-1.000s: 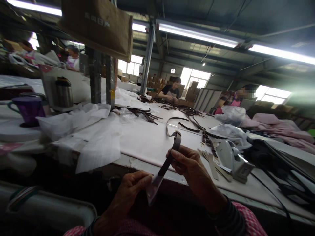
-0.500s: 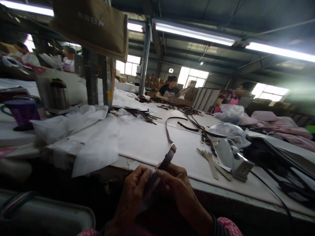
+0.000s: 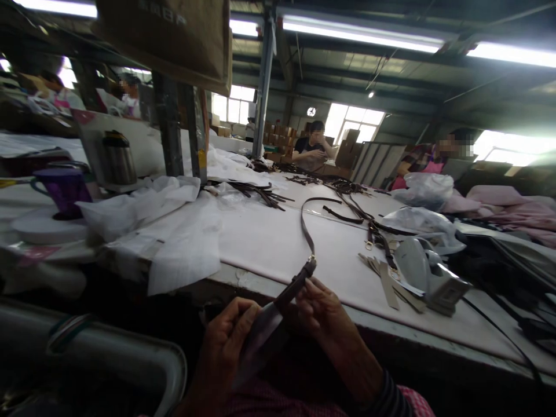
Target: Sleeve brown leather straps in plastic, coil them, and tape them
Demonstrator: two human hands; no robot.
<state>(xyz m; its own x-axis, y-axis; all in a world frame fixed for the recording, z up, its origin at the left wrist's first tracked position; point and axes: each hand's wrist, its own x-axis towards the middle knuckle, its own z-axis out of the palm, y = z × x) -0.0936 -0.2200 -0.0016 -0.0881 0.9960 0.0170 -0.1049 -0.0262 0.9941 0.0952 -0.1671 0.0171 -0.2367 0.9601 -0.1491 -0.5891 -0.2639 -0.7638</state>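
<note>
**A:** What do the fingers of the left hand (image 3: 226, 341) do?

**B:** They are closed around the wide, flat end of a dark strap (image 3: 299, 279), with the thumb on top, below the table edge.

**A:** And the right hand (image 3: 324, 310)?

**B:** Its fingertips grip the same strap a little higher, just under the small metal ring (image 3: 311, 260).

**A:** Where does the strap go from there?

**B:** It rises over the edge of the white table (image 3: 269, 243), runs away from the person and bends into a loop on the surface.

**A:** What lies around it?

**B:** At the right is an iron (image 3: 428, 278), beside some flat beige strips (image 3: 388, 277). At the left are crumpled white sheets (image 3: 174, 231), and farther away a pile of dark straps (image 3: 260, 194). A co-worker (image 3: 313, 152) sits at the far end.
</note>
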